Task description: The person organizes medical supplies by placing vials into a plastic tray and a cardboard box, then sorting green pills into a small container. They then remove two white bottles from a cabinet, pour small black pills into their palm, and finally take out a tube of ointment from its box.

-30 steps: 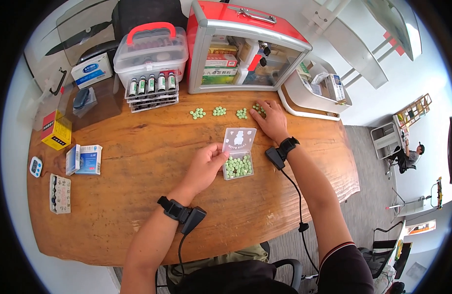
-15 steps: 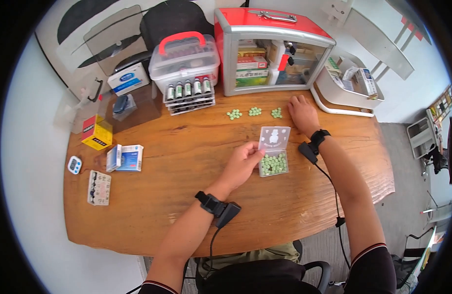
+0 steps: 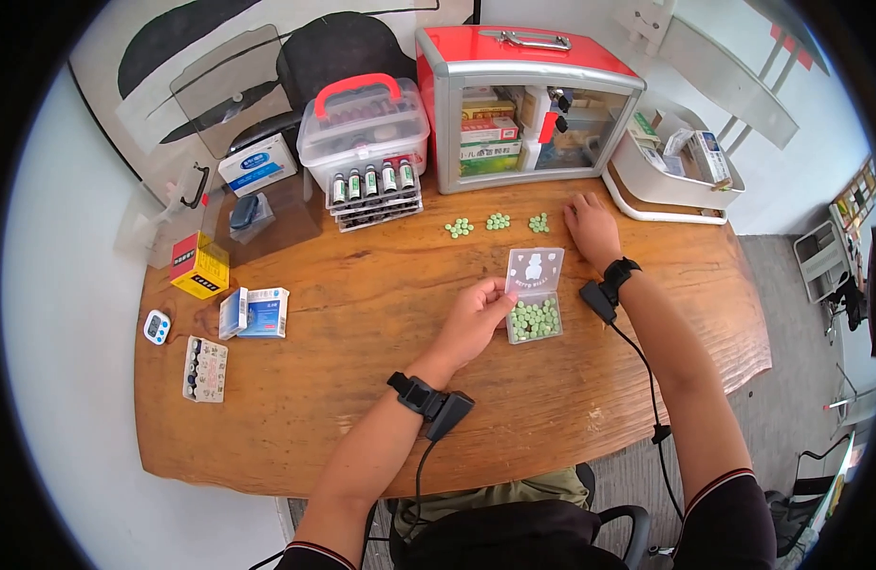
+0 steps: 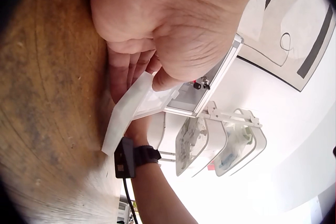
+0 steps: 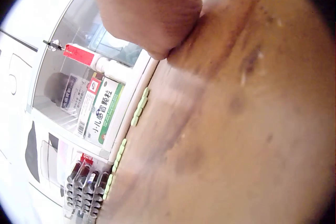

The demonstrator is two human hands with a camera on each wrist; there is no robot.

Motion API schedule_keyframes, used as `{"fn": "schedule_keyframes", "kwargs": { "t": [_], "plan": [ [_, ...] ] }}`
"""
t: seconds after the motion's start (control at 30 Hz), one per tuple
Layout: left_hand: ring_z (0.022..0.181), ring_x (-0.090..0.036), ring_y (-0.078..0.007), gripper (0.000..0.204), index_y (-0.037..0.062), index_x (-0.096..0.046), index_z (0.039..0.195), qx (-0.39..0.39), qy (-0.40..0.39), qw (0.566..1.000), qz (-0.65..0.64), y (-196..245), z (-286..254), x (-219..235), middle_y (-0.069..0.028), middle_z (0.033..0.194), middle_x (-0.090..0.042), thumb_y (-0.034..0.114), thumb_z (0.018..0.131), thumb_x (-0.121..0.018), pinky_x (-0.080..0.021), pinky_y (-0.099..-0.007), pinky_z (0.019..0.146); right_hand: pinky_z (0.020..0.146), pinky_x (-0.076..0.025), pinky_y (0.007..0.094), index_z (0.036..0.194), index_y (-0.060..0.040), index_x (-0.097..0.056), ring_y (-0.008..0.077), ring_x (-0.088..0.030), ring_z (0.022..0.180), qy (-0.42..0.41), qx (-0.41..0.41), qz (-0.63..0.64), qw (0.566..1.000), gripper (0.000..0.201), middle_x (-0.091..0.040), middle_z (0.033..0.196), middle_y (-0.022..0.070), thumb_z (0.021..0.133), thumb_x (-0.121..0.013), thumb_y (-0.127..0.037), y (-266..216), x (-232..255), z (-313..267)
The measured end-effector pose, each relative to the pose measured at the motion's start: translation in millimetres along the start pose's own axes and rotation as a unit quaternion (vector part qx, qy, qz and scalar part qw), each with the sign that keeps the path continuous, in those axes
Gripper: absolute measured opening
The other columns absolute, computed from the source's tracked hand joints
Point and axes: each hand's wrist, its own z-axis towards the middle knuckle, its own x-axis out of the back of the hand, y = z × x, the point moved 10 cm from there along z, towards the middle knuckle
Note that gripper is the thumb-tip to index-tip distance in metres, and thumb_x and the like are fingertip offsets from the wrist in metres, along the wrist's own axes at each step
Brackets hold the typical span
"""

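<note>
My left hand (image 3: 471,328) grips the left side of a clear plastic case (image 3: 536,316), thumb near its hinge. The case's lid (image 3: 534,273) stands raised, and green tablets (image 3: 536,320) lie in the lower half. In the left wrist view the left hand (image 4: 173,29) pinches the case (image 4: 126,111) by its edge. Toward the back right, my right hand (image 3: 593,231) rests on the table with fingers bent downward; what lies under them is hidden. Left of it are three small tablet groups, at right (image 3: 539,222), middle (image 3: 498,221) and left (image 3: 460,228).
Behind the tablets stand a red and silver cabinet (image 3: 533,43), a clear box with a red handle (image 3: 367,119) and stacked vial trays (image 3: 379,211). A white bin (image 3: 680,185) is at the back right. Medicine boxes (image 3: 264,313), a yellow box (image 3: 200,266) and a timer (image 3: 157,327) sit left.
The head view has swung, shifting the table rightward in it. A fourth tablet group, seen at the right fingers earlier, is now out of sight. My left hand keeps its grip on the case.
</note>
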Motion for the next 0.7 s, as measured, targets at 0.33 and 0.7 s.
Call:
{"fn": "schedule_keyframes", "kwargs": {
  "t": [0.33,0.7],
  "plan": [
    [0.098,-0.065,-0.0108,0.024,0.0003,-0.062,0.12,0.007,0.017,1.0,0.018,3,-2,1,-0.0056,0.109,-0.069,0.019,0.106,-0.057,-0.055,-0.028,0.086,0.079,-0.054,0.046,0.097,-0.0042,-0.061,0.0363,-0.063,0.094,0.005,-0.039,-0.01,0.999,0.016,-0.062,0.097,0.0164,0.098,-0.061,-0.021,-9,13,-30],
    [0.1,-0.066,-0.0121,0.023,0.0001,-0.062,0.12,0.066,0.042,0.997,0.029,-1,-6,10,-0.0066,0.111,-0.069,0.016,0.105,-0.057,-0.055,-0.0293,0.086,0.076,-0.055,0.0443,0.095,-0.0062,-0.066,0.0342,-0.064,0.092,0.008,-0.064,0.088,0.994,0.012,-0.062,0.097,0.0135,0.094,-0.066,-0.018,-47,41,-82]
  ]
}}
